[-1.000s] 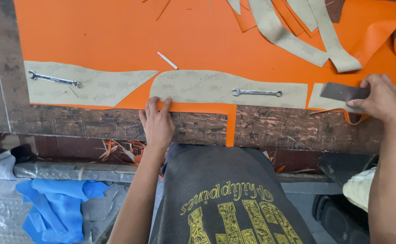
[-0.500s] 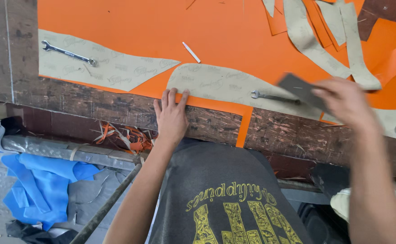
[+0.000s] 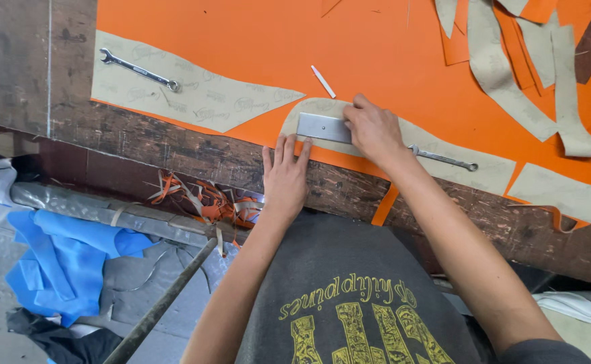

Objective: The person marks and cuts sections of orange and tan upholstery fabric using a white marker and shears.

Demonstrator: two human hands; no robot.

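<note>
The right hand [image 3: 374,129] rests on the right end of a flat grey metal bar [image 3: 324,127], fingers curled down over it and pressing it onto a beige paper pattern [image 3: 383,135]. Whether the fingers wrap under the bar or only press on top cannot be told. The bar lies flat, pointing left, at the near edge of the orange sheet [image 3: 241,40], on the rounded left end of that pattern.

The left hand [image 3: 285,176] lies open and flat, palm down, just near of the bar. Its fingertips [image 3: 294,143] reach the near edge of the orange sheet and the pattern; the palm sits on the dark, worn wooden table [image 3: 174,152]. It holds nothing.

A small wrench [image 3: 442,158] lies on the same pattern, just right of the right wrist. Farther left, a 2nd beige pattern [image 3: 194,98], tapering to a point on its right, carries a 2nd wrench [image 3: 139,69] at its far left end. Faint round printed marks repeat across both patterns. A short white stick [image 3: 323,81] lies on the orange sheet between the 2 patterns, beyond the bar.

At the far right, long beige strips [image 3: 511,67] and orange offcuts overlap in a loose pile. An orange strip [image 3: 384,203] hangs over the near table edge. Below the table on the left sit tangled orange scraps [image 3: 201,199], a grey pipe [image 3: 86,210] and blue cloth [image 3: 66,263].
</note>
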